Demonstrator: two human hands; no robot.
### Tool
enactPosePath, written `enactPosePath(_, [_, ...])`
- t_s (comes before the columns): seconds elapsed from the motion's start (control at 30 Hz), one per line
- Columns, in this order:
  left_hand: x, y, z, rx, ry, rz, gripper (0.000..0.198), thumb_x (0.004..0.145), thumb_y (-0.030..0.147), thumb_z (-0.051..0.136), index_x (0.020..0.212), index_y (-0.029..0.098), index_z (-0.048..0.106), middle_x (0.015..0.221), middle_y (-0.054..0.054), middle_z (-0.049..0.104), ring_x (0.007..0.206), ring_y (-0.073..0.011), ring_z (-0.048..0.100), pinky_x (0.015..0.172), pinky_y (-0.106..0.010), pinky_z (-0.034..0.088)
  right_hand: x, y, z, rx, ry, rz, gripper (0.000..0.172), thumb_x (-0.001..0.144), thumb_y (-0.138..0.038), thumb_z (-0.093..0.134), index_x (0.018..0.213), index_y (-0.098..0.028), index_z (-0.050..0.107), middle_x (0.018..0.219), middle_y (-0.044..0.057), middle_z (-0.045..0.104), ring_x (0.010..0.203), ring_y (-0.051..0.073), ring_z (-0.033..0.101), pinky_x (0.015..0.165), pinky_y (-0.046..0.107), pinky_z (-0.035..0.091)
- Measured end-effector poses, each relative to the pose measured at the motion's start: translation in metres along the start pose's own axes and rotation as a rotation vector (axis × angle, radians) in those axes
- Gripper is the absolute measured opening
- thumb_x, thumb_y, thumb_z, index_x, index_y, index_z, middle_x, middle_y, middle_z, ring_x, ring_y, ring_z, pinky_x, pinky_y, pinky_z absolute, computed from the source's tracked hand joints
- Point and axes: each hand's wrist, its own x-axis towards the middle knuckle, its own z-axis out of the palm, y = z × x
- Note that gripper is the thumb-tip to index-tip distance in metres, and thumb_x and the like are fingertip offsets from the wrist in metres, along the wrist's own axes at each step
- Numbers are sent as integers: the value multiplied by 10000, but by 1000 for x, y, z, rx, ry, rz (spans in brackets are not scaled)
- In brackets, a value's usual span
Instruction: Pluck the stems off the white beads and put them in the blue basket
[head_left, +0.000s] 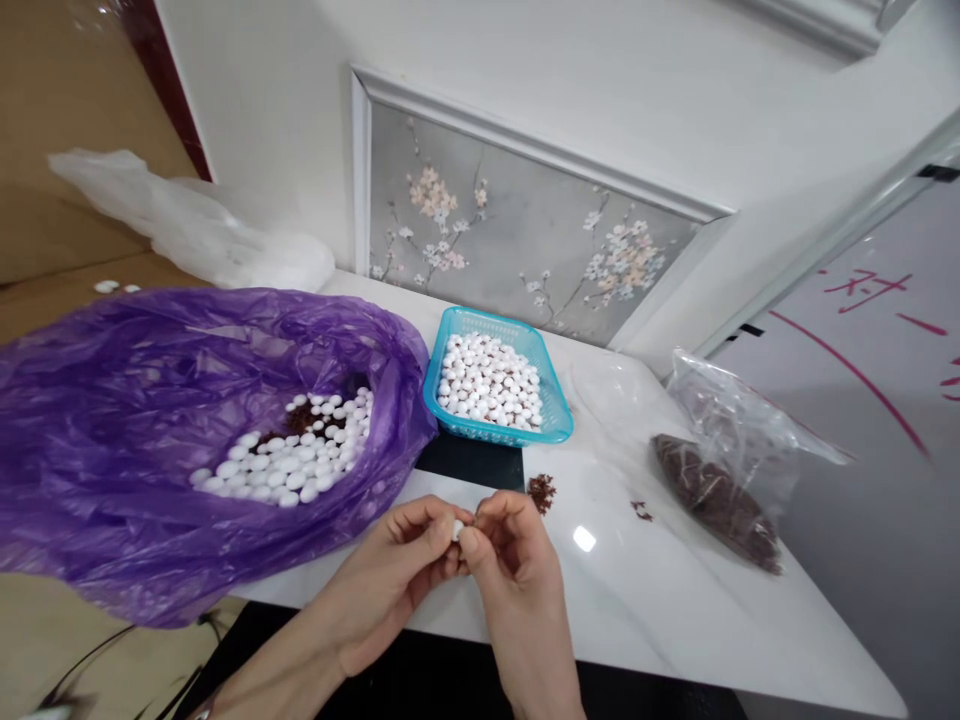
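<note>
Over the table's front edge, my left hand [409, 550] pinches a small white rounded piece [457, 530] between thumb and fingers. My right hand [514, 555] meets it from the other side, its thumb and fingers closed at the piece; anything tiny in that pinch is hidden. Just beyond my right hand lies a small pile of reddish-brown bits [541, 492]. A turquoise basket [559, 425] behind the hands holds many white pieces [491, 385], some with brown showing. To the left, a purple plastic bag [187, 370] lies open around more white pieces [281, 470] and brown bits [304, 417].
A clear bag [720, 490] with brown contents lies on the white table [622, 590] at right, near a few stray bits [641, 511]. A whiteboard [862, 380] stands beyond it. Translucent plastic [225, 235] and cardboard [67, 130] are at back left.
</note>
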Motion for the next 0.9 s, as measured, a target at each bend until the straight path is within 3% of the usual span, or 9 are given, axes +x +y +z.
enactPosePath(0.17, [2,-1,1,29,20,8,136,790,247,692,737,123,712,728,-14,614,677,-83,511,704,-183,470,3,-1,1,-63,31,-16,110,841,-270,585,829,-225,485,724,-58,482,659,100,492,611,211,449])
enactPosePath(0.3, [3,-1,4,-9,16,16,148,798,260,685,756,123,719,697,-13,613,653,-74,530,690,-168,485,6,2,2,43,26,-23,128,843,-298,601,876,-230,499,725,-59,498,652,94,499,619,208,450])
enactPosePath(0.43, [2,0,6,-132,89,-49,174,723,253,759,872,165,737,745,-6,642,671,-73,585,704,-171,516,8,4,-10,102,78,-57,129,916,-361,499,936,-236,523,727,-44,527,654,103,514,645,234,454])
enactPosePath(0.57, [2,6,5,-111,127,-56,218,679,280,792,842,140,753,805,-25,667,732,-85,611,750,-167,527,13,6,-40,-103,274,-118,167,892,-374,525,963,-226,554,713,-36,549,638,109,513,656,240,450])
enactPosePath(0.67, [2,9,3,-33,161,-12,234,635,233,824,844,147,764,832,-28,688,761,-88,610,760,-151,519,17,14,-65,-335,364,-71,230,860,-412,537,964,-212,585,696,-21,576,626,131,528,643,257,456])
enactPosePath(0.77, [4,9,1,41,175,23,221,649,191,811,865,167,768,843,-28,703,780,-92,611,771,-155,512,16,24,-78,-518,376,-56,259,856,-423,511,968,-212,612,780,17,628,678,164,569,647,278,467])
enactPosePath(0.9, [6,8,3,112,146,87,191,673,213,789,859,175,774,825,-32,712,750,-99,618,748,-175,512,17,31,-74,-725,269,-185,226,882,-343,454,938,-222,636,933,46,659,842,188,613,729,281,475])
